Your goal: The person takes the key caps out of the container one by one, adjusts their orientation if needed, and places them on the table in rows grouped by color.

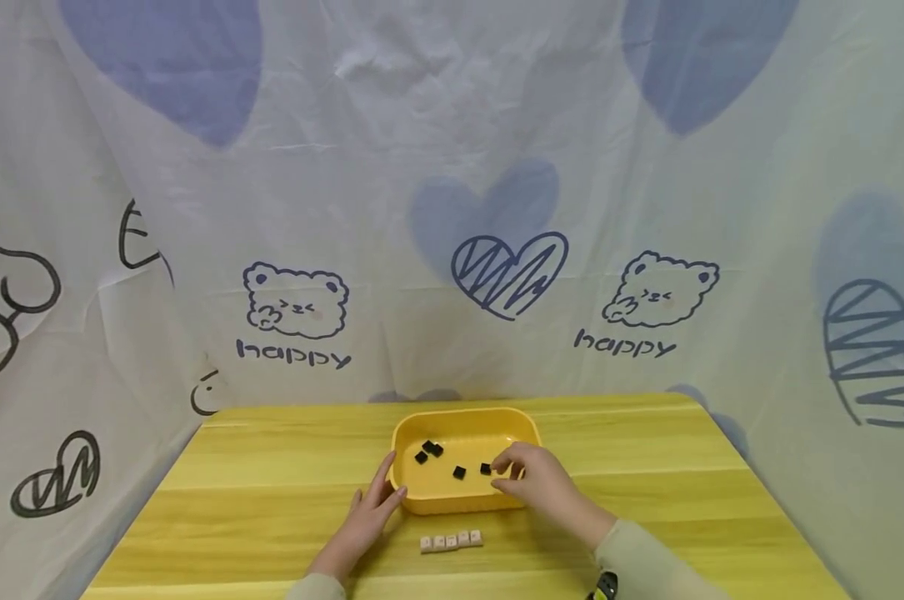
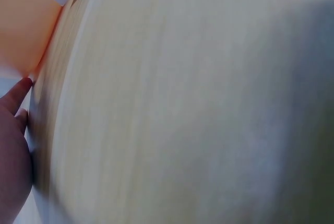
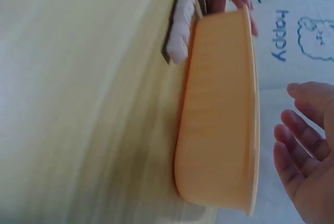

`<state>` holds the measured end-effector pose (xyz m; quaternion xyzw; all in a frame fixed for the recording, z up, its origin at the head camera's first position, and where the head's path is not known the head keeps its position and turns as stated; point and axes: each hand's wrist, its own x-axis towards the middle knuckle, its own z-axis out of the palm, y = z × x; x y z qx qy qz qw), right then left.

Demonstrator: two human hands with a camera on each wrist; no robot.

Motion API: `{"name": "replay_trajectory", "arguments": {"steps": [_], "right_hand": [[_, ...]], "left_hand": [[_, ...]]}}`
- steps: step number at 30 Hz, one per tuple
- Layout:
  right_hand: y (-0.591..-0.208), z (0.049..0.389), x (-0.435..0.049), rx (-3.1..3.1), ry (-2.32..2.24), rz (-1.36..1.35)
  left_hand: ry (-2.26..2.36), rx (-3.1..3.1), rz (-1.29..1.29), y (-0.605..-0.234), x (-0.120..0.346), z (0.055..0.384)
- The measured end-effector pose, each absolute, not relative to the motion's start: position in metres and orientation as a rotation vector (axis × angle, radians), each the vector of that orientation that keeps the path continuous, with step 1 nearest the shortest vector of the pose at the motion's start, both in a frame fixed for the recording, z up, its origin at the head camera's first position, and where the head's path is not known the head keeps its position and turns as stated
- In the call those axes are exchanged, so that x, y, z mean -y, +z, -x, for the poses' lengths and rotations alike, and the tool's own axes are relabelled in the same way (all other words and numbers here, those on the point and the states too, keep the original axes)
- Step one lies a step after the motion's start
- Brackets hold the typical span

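Note:
A yellow plastic basin stands on the table with several small black square pieces lying apart inside it. My left hand rests against its left end, fingers extended along the wall and thumb at the near corner. Over the right part of the basin, my right hand hovers with thumb and forefinger apart, fingertips close to one black piece. The right wrist view shows its loosely bent fingers with nothing between them. In front of the basin, a row of several small white blocks bears dark marks.
The wooden table reaches back to a white printed cloth that hangs behind it and at both sides. A dark watch is on the right wrist. The white blocks show dark undersides in the right wrist view.

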<state>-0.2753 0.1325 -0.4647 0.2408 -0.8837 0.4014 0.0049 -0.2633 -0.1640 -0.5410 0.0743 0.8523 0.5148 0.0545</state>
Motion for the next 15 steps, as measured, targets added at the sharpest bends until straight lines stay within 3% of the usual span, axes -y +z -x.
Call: {"name": "replay_trajectory", "arguments": {"steps": [15], "right_hand": [[-0.48,0.32,-0.123,2.902,1.136,-0.841]], "left_hand": [[1.584,-2.585,-0.249,-0.542,0.165,0.263]]}}
